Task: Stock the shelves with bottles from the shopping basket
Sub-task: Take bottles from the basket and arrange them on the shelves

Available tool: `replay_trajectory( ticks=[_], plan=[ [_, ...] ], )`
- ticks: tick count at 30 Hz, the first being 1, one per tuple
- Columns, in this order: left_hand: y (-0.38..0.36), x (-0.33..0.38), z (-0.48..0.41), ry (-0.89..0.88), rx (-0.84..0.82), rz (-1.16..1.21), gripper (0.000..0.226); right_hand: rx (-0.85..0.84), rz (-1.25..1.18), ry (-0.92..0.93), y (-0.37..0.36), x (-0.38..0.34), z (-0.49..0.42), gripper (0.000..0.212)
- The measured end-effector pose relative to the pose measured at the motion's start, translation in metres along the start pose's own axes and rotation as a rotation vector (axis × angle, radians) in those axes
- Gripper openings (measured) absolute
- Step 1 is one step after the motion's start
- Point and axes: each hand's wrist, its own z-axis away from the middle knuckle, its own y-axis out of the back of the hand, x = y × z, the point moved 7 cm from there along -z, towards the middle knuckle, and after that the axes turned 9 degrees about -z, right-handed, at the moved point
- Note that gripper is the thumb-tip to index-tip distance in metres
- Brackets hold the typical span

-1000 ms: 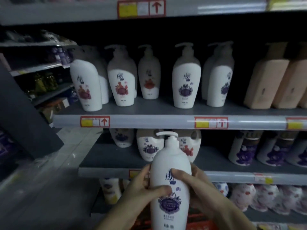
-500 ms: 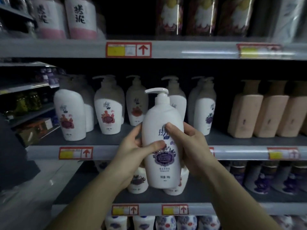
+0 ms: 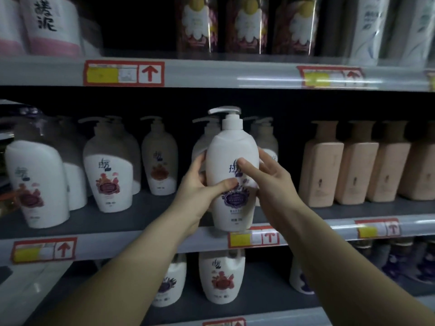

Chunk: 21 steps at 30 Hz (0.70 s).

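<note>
I hold a white pump bottle point(image 3: 229, 158) with a purple flower label upright in both hands. My left hand point(image 3: 200, 191) wraps its left side, thumb across the label. My right hand point(image 3: 268, 180) grips its right side, thumb on the front. The bottle's base hangs at the front lip of the middle shelf point(image 3: 117, 218), in front of other white pump bottles point(image 3: 110, 175) standing there. The shopping basket is out of view.
Peach rectangular bottles point(image 3: 322, 172) fill the right of the middle shelf. More white bottles point(image 3: 221, 278) stand on the lower shelf point(image 3: 259, 295). Dark packs point(image 3: 247, 24) and pink-white pouches point(image 3: 51, 24) line the top shelf. Price rails with red arrow tags point(image 3: 123, 72) edge each shelf.
Both hands have raised the bottle from the lower shelf level up to the middle shelf and moved it forward toward the shelf's front edge. My view tilted upward.
</note>
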Motion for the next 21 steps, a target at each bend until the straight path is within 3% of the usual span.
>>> replay_trajectory(
  ticks=[10, 21],
  plan=[
    [-0.083, -0.023, -0.042, -0.062, 0.011, -0.091, 0.086, 0.037, 0.082, 0.081, 0.081, -0.013, -0.029, 0.04],
    [-0.089, -0.029, -0.03, -0.055, 0.072, -0.205, 0.083, 0.051, 0.123, 0.055, 0.097, 0.004, -0.023, 0.045]
  ],
)
